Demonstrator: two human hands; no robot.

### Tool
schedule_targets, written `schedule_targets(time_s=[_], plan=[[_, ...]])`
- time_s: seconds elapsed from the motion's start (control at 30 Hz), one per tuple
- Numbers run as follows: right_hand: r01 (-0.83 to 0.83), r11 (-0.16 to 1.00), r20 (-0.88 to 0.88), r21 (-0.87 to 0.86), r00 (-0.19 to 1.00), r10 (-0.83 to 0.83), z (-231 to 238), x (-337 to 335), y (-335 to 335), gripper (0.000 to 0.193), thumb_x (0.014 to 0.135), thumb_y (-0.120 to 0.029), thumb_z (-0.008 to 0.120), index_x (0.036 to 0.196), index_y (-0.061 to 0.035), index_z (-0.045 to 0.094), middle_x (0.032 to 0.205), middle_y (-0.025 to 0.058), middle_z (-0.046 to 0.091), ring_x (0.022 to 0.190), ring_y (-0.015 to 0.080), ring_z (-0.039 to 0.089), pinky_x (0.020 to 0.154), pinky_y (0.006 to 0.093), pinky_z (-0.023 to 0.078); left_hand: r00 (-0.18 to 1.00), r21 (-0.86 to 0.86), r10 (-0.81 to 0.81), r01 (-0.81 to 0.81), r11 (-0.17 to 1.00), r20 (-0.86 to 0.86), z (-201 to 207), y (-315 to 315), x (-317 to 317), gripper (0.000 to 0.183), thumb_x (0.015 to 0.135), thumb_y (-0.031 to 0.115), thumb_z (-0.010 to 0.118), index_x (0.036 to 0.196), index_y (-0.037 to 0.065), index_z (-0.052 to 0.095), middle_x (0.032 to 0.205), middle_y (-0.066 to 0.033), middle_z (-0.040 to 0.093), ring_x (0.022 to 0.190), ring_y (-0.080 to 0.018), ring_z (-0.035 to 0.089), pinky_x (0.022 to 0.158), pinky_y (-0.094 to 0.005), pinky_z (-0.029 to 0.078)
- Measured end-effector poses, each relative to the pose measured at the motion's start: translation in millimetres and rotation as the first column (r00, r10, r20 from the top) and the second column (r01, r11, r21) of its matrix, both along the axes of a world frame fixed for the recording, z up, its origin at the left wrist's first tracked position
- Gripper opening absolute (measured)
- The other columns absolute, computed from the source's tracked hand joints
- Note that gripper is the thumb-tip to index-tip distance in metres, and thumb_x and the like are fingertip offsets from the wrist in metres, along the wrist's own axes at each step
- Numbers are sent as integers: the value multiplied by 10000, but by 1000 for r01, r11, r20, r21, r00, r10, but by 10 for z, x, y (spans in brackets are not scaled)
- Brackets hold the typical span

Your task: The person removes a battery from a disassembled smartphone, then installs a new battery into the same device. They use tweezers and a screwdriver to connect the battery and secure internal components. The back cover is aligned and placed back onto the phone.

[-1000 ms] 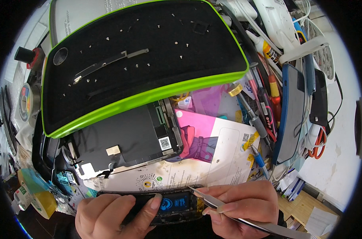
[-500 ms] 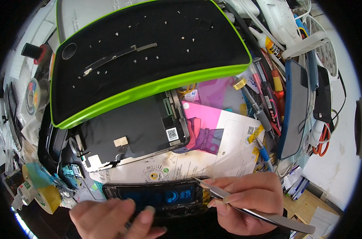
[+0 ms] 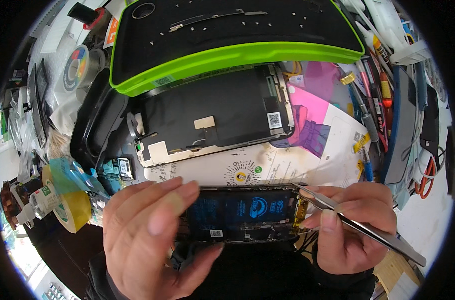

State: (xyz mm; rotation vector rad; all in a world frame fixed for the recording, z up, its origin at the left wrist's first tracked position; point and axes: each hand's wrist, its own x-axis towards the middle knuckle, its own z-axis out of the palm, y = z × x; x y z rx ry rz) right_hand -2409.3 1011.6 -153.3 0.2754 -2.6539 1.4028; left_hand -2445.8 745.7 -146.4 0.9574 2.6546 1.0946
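Cluttered bench point(image 3: 427, 225), white where bare. Opened phone point(image 3: 247, 212) lies at the near edge, dark glossy battery exposed. Left hand point(image 3: 147, 235) grips its left end, apparently, though blurred. Right hand point(image 3: 357, 225) pinches slim metal tweezers point(image 3: 357, 225). Behind, a green-rimmed black mat point(image 3: 227, 50).

An opened black smartphone body point(image 3: 245, 214) lies between both hands; a detached black screen panel point(image 3: 212, 112) behind it, a green-rimmed black tray point(image 3: 227, 55) farthest back.
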Motion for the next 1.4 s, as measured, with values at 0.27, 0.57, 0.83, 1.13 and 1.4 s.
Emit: schedule_targets(time_s=[0.27, 0.57, 0.83, 1.13, 1.4], plan=[[161, 968, -22, -192, 986, -168, -52, 35, -71, 265, 811, 55, 777, 1024, -9, 634, 955, 156, 620, 772, 267, 732, 726, 349, 648, 991, -87, -57, 46, 995, -122, 5, 425, -198, 984, 619, 105, 913, 1440, -93, 408, 1128, -208, 721, 1034, -378, 668, 948, -504, 481], [29, 997, -3, -75, 1000, -29, 2, -7, 1, 242, 867, 57, 695, 1034, 9, 528, 934, 149, 549, 685, 166, 654, 754, 410, 667, 993, -52, -53, 47, 998, -104, -2, 533, -212, 868, 632, 174, 917, 1364, -80, 523, 1014, -131, 743, 936, -343, 678, 870, -456, 510], [31, 995, -12, -98, 999, -32, -76, 3, 70, 284, 862, 60, 700, 1074, 6, 518, 951, 156, 545, 697, 178, 670, 767, 420, 673, 994, -61, -75, 71, 996, -78, -31, 600, -278, 824, 618, 185, 923, 1317, -59, 561, 964, -112, 738, 865, -314, 661, 819, -432, 506], [20, 994, 0, -111, 1000, -20, -37, -3, 41, 264, 871, 63, 688, 1068, 13, 520, 978, 163, 540, 721, 186, 681, 778, 431, 675, 1000, -104, -5, 4, 995, -17, 57, 595, -248, 617, 597, 141, 943, 1122, 4, 650, 954, -107, 690, 866, -300, 641, 784, -403, 513], [45, 988, 52, -149, 998, -38, -40, -5, 21, 276, 876, 50, 696, 1081, 2, 517, 977, 169, 537, 688, 214, 701, 785, 435, 670, 999, 27, -25, 26, 999, -26, -102, 559, -271, 593, 602, 130, 945, 1096, 13, 637, 942, -115, 690, 840, -285, 636, 748, -387, 512]])
